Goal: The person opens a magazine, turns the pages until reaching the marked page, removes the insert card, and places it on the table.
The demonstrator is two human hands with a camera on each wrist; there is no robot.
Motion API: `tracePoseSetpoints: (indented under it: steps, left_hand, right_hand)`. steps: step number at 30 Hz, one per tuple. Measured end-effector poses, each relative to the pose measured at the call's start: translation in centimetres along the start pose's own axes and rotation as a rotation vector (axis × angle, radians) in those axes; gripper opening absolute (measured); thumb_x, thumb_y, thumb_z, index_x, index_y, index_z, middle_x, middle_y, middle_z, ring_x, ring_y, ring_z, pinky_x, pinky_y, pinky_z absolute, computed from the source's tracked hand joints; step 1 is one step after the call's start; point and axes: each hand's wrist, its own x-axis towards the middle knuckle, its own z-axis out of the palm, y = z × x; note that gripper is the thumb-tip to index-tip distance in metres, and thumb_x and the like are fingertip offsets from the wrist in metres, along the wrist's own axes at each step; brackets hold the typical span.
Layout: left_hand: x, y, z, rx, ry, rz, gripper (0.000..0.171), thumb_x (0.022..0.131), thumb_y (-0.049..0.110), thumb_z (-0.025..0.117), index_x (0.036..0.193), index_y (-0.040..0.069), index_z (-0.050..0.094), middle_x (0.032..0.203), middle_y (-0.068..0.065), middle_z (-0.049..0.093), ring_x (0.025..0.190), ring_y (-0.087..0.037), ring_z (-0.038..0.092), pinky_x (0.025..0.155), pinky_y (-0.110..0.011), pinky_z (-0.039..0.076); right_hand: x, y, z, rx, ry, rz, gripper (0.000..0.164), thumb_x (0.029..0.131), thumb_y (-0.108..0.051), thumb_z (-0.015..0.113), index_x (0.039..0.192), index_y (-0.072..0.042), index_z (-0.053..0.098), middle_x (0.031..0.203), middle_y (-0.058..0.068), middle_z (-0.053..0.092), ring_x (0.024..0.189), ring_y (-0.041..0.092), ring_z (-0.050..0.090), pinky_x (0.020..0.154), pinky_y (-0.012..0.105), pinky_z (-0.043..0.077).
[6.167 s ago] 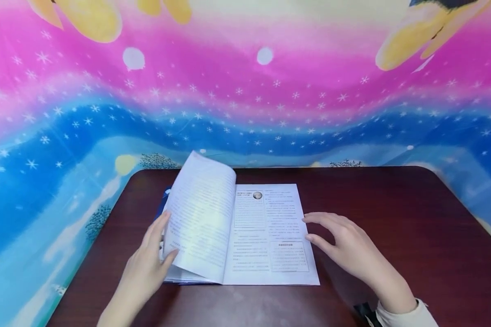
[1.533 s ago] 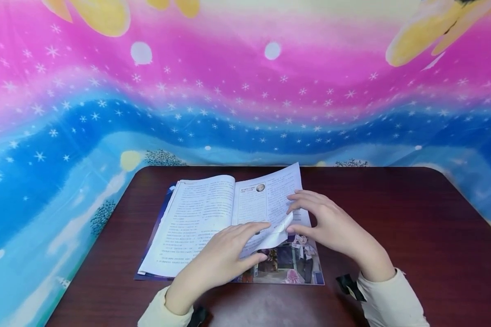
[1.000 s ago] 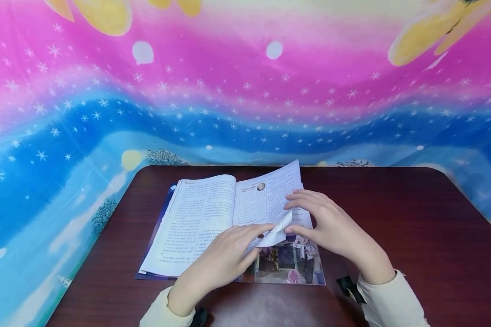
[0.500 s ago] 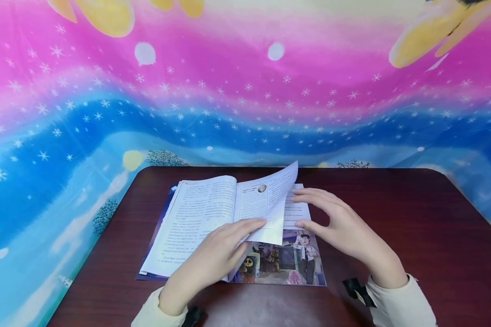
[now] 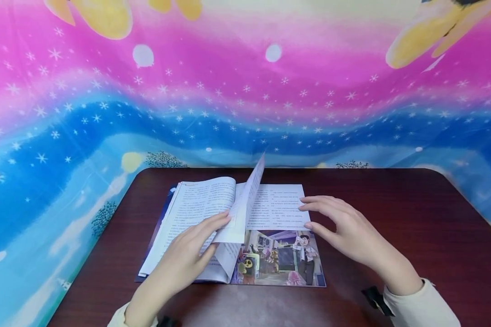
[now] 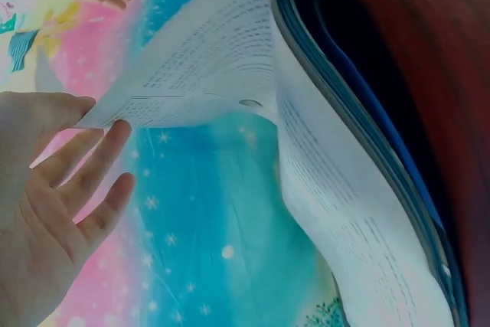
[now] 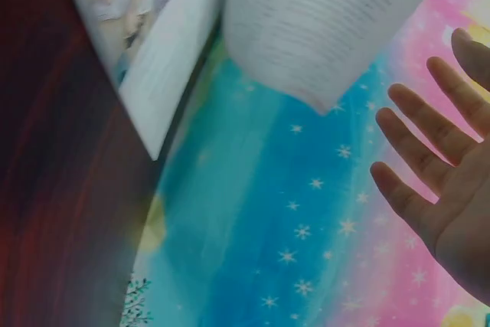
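An open magazine lies on the table, its right page carrying text above a colour cartoon picture. My left hand pinches the corner of one lifted page between thumb and fingers, as the left wrist view shows at the page corner. That page stands curled up near the spine, leaning over the left side. My right hand hovers at the magazine's right edge with fingers apart and nothing in them. In the right wrist view the right hand's fingers are spread, away from the raised page.
The dark reddish-brown table extends around the magazine. Behind it hangs a pink and blue cloth with snowflakes. A blue cover edge shows under the magazine's left pages.
My left hand has carried the page from the right side leftward past upright, uncovering the text and cartoon beneath. My right hand has let go of the page and drawn back to the right.
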Motion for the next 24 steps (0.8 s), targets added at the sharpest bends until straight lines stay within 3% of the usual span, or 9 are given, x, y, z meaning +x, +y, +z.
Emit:
tracePoseSetpoints:
  steps: [8,15,24]
  left_hand:
    - [-1.5,-1.2,-1.0,0.032,0.041,-0.012,0.067,0.087,0.001,0.073,0.146,0.023,0.050,0.148,0.007,0.049,0.130,-0.018,0.052,0.099,-0.046,0.048]
    - [-3.0,-2.6,-1.8,0.094,0.080,-0.054,0.074,0.082,-0.003,0.075,0.147,0.018,0.048,0.148,0.001,0.050,0.128,-0.024,0.054,0.095,-0.048,0.050]
    - [-4.9,-4.1,-2.8,0.169,0.070,-0.163,0.099,0.071,-0.002,0.086,0.154,0.016,0.035,0.144,-0.009,0.051,0.104,-0.022,0.066,0.069,-0.040,0.056]
  right_hand:
    - [-1.2,1.1,0.5,-0.025,-0.049,-0.005,0.035,0.085,-0.016,0.079,0.119,-0.017,0.069,0.129,-0.001,0.063,0.121,0.022,0.056,0.099,0.049,0.043]
    - [-2.5,1.8,0.5,-0.038,-0.091,0.004,0.034,0.085,-0.017,0.079,0.117,-0.021,0.069,0.127,-0.004,0.064,0.118,0.020,0.059,0.096,0.048,0.046]
    - [-4.1,2.6,1.1,-0.059,-0.167,0.002,0.028,0.087,-0.020,0.077,0.115,-0.025,0.071,0.124,-0.005,0.065,0.114,0.020,0.061,0.092,0.048,0.050]
